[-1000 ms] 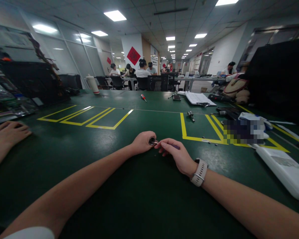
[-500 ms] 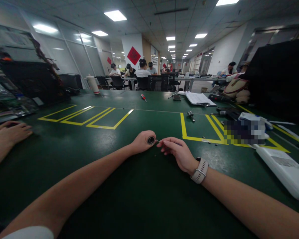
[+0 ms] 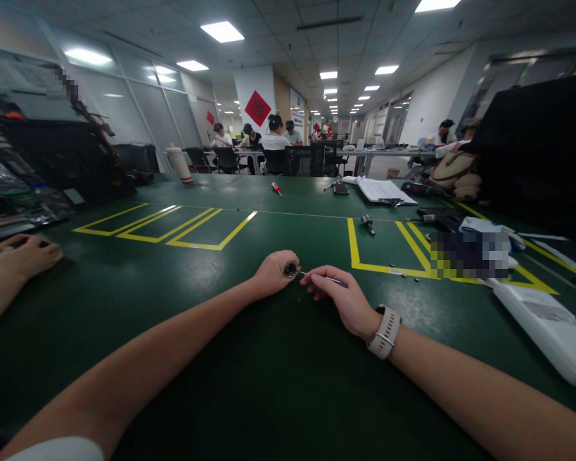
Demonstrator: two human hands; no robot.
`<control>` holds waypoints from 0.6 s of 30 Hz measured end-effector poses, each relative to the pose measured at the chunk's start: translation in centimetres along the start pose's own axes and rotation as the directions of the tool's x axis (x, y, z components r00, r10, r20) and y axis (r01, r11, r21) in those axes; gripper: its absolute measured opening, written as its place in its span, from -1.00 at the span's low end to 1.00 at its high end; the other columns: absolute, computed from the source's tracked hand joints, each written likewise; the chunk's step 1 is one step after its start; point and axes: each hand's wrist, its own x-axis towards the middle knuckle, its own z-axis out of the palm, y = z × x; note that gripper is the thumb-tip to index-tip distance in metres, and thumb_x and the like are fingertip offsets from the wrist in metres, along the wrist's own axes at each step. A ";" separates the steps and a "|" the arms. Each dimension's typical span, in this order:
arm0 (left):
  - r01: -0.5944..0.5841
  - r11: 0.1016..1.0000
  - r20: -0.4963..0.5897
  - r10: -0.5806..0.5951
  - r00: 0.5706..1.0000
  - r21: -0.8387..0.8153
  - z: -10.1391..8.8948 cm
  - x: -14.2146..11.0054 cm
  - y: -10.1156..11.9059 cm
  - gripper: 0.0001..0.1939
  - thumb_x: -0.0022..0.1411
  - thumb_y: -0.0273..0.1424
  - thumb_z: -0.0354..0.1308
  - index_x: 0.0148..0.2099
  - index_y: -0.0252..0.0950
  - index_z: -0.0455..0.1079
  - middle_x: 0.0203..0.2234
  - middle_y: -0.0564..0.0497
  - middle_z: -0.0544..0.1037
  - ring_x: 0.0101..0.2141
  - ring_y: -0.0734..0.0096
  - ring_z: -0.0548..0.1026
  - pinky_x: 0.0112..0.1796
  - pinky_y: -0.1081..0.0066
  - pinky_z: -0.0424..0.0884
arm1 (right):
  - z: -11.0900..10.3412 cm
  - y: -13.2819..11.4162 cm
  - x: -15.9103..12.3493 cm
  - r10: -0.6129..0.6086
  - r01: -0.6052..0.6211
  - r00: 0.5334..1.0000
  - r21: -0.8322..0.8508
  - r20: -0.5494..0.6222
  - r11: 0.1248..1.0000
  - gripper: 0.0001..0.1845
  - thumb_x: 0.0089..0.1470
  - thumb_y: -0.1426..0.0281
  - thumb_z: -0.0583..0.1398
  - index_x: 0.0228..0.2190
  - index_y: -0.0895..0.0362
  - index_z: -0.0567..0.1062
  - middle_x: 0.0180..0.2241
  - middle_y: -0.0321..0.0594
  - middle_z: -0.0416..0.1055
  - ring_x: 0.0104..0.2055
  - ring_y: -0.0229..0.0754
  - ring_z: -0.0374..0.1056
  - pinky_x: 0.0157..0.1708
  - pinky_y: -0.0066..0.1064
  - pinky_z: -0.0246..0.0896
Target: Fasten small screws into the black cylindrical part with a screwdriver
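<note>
My left hand (image 3: 271, 274) is closed around a round metal part (image 3: 290, 269), whose dark, ring-shaped open end faces me. In my right hand (image 3: 342, 296), a slim screwdriver (image 3: 336, 281) with a dark handle is pinched between thumb and fingers. Its thin metal shaft points left, with the tip at the right side of the round part; whether it touches is too small to tell. Below both hands, a tiny ring-like piece (image 3: 299, 300) lies on the green table (image 3: 269, 371).
A metal fitting (image 3: 367, 224) and tiny parts (image 3: 404, 276) lie by yellow tape at right. Beyond are a red screwdriver (image 3: 276, 189) and a clipboard with papers (image 3: 386, 190). A white device (image 3: 547, 326) sits far right. Another person's hands (image 3: 26, 259) rest at left.
My right hand has tilted slightly, and more of the screwdriver's handle shows. My left hand with the round metal part has barely shifted.
</note>
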 end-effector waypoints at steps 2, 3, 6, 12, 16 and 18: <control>-0.006 0.999 0.003 0.007 1.000 -0.046 -0.1 0.0 0.0 -0.89 0.06 -0.46 0.08 -0.49 -0.33 0.24 -0.60 0.11 0.31 -0.54 0.53 0.29 -0.49 0.52 0.20 | -0.1 -0.2 0.1 0.035 -0.035 0.999 0.092 -0.007 0.995 -0.86 -0.02 0.34 0.16 -0.42 0.13 0.50 -0.34 -0.20 0.47 -0.32 -0.21 0.30 -0.38 -0.37 0.17; -0.011 0.998 0.007 0.012 1.000 -0.069 -0.1 0.0 -0.1 -0.88 0.05 -0.45 0.09 -0.49 -0.33 0.23 -0.60 0.11 0.30 -0.54 0.54 0.29 -0.49 0.52 0.20 | -0.1 -0.2 0.1 0.048 -0.047 0.999 0.126 -0.006 0.991 -0.86 -0.02 0.35 0.17 -0.42 0.13 0.50 -0.35 -0.19 0.47 -0.31 -0.20 0.31 -0.37 -0.37 0.17; -0.014 0.994 0.022 0.016 1.000 -0.111 0.0 0.0 -0.3 -0.88 0.05 -0.45 0.10 -0.49 -0.33 0.23 -0.60 0.12 0.30 -0.54 0.55 0.29 -0.49 0.53 0.21 | -0.1 -0.3 0.2 0.054 -0.055 0.999 0.171 0.010 0.984 -0.86 -0.02 0.35 0.17 -0.43 0.14 0.50 -0.34 -0.18 0.48 -0.27 -0.18 0.31 -0.36 -0.37 0.16; -0.044 0.999 0.023 0.044 0.999 0.030 0.4 0.1 -0.3 -0.92 0.03 -0.51 0.08 -0.48 -0.33 0.26 -0.58 0.10 0.33 -0.51 0.51 0.32 -0.46 0.50 0.22 | 0.2 0.2 0.1 -0.052 0.051 0.997 -0.009 -0.052 0.999 -0.85 0.01 0.32 0.15 -0.43 0.12 0.50 -0.34 -0.21 0.47 -0.26 -0.17 0.30 -0.34 -0.35 0.16; -0.051 0.985 0.010 0.050 0.999 0.165 0.5 0.1 -0.4 -0.93 0.05 -0.51 0.08 -0.47 -0.33 0.28 -0.57 0.07 0.36 -0.49 0.46 0.33 -0.42 0.46 0.24 | 0.2 0.2 0.0 -0.075 0.067 0.996 -0.183 -0.037 0.981 -0.82 0.02 0.29 0.14 -0.40 0.11 0.50 -0.35 -0.21 0.45 -0.28 -0.17 0.31 -0.34 -0.33 0.17; -0.062 0.977 0.019 0.059 0.998 0.204 0.4 0.0 -0.4 -0.93 0.06 -0.51 0.07 -0.47 -0.33 0.28 -0.56 0.06 0.36 -0.49 0.45 0.33 -0.41 0.45 0.24 | 0.2 0.2 -0.1 -0.056 0.050 0.998 -0.194 -0.030 0.980 -0.82 0.02 0.30 0.14 -0.38 0.11 0.50 -0.35 -0.21 0.44 -0.28 -0.16 0.31 -0.34 -0.32 0.18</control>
